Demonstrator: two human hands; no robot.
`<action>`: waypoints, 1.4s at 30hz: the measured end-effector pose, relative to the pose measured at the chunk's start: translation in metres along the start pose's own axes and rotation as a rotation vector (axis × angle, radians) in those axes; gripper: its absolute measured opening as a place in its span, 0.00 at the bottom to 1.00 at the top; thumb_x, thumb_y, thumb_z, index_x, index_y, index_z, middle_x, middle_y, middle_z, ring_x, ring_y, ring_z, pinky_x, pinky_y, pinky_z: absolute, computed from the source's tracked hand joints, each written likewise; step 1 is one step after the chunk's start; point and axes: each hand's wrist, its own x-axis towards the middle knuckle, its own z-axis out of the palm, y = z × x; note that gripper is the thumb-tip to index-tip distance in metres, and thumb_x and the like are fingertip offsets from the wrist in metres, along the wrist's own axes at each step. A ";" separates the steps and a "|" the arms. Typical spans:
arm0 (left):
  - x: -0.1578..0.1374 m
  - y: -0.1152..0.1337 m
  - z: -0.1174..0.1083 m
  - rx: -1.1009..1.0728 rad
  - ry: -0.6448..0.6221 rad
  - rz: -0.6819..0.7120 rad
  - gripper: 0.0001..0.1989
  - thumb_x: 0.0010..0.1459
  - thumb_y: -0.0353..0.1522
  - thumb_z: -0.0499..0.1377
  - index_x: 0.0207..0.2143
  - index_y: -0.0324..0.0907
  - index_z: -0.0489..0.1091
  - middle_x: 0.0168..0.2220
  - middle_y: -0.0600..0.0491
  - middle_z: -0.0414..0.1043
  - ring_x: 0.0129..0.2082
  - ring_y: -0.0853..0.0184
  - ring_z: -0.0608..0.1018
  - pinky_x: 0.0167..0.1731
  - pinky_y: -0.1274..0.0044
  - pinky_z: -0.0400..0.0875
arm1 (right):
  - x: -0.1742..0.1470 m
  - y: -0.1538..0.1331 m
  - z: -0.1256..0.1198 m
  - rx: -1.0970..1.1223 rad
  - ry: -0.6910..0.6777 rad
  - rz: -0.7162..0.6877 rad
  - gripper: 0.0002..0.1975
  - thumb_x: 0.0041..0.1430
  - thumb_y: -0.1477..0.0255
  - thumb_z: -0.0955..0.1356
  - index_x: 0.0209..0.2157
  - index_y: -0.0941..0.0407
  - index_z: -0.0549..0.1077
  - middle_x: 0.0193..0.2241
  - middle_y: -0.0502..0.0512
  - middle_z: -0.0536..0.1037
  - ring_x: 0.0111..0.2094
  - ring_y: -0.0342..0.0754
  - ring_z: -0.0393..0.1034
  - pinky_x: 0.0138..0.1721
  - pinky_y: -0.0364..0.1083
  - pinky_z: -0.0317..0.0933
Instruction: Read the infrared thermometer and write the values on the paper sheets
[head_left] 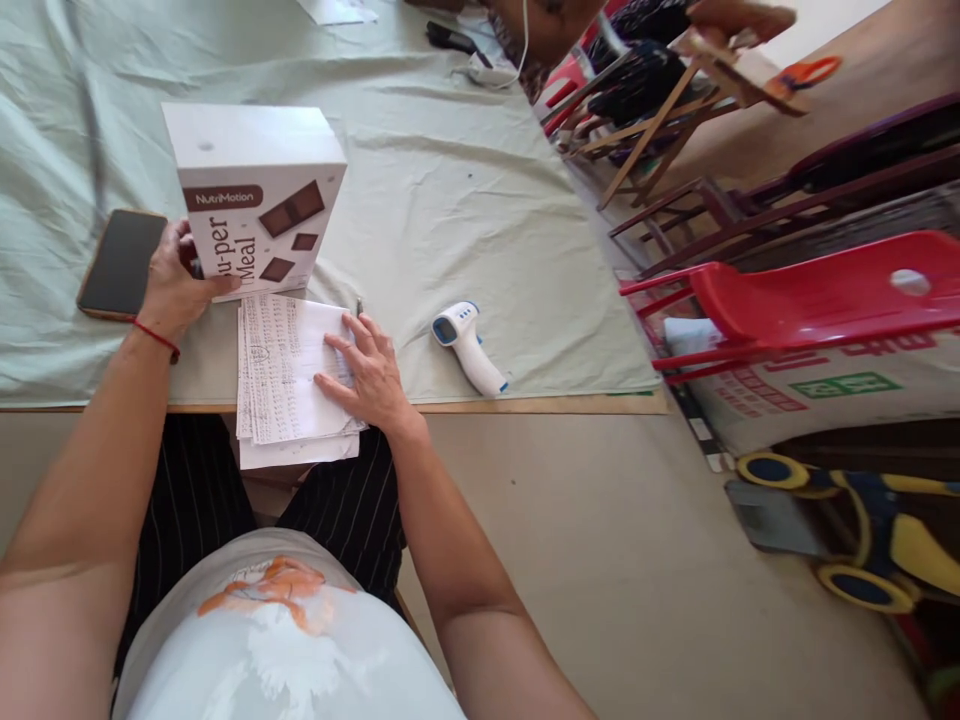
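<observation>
A white box (259, 135) printed "NutriMotion" with brown bar pictures stands upright on the table. At its lower left edge my left hand (174, 280) grips it, the thumb across the front and the fingers round the side. In front of the box lies a stack of written paper sheets (274, 375), its near end hanging over the table edge. My right hand (367, 372) rests on the right part of the stack, fingers spread. A small thin tip (359, 306), like a pen's, shows beyond its fingers; the rest is hidden.
A dark phone (121, 265) lies left of the box. To the right, a white-and-blue infrared thermometer (469, 345) lies on the green tablecloth (540, 260). A charger with a white cable (491, 70) is at the back. Off the table's right side are a red plastic seat (817, 300) and chairs.
</observation>
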 end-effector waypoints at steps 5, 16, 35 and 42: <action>-0.015 0.032 0.005 -0.062 0.201 -0.022 0.51 0.37 0.59 0.79 0.51 0.39 0.63 0.46 0.54 0.74 0.47 0.60 0.78 0.48 0.65 0.75 | 0.002 -0.001 0.000 -0.013 0.005 -0.004 0.28 0.62 0.56 0.72 0.60 0.51 0.74 0.72 0.61 0.64 0.75 0.64 0.51 0.72 0.67 0.49; -0.097 0.060 0.028 -0.144 0.025 -0.100 0.29 0.53 0.53 0.71 0.45 0.40 0.73 0.44 0.45 0.82 0.41 0.54 0.83 0.41 0.66 0.80 | 0.001 0.006 -0.001 0.111 0.027 -0.036 0.30 0.60 0.60 0.69 0.62 0.53 0.71 0.71 0.64 0.64 0.75 0.64 0.51 0.72 0.68 0.50; -0.098 0.070 0.028 -0.159 -0.025 -0.050 0.22 0.56 0.48 0.69 0.43 0.41 0.75 0.42 0.47 0.82 0.41 0.54 0.84 0.39 0.68 0.82 | -0.038 -0.055 -0.075 1.168 0.363 0.473 0.22 0.49 0.53 0.75 0.41 0.52 0.75 0.37 0.54 0.80 0.28 0.46 0.70 0.27 0.48 0.65; -0.097 0.067 0.028 -0.142 -0.032 -0.047 0.26 0.56 0.53 0.69 0.43 0.40 0.76 0.42 0.46 0.82 0.41 0.55 0.83 0.40 0.71 0.81 | -0.036 -0.127 -0.040 1.576 0.007 0.602 0.15 0.45 0.64 0.78 0.30 0.53 0.71 0.20 0.44 0.69 0.20 0.40 0.61 0.26 0.46 0.57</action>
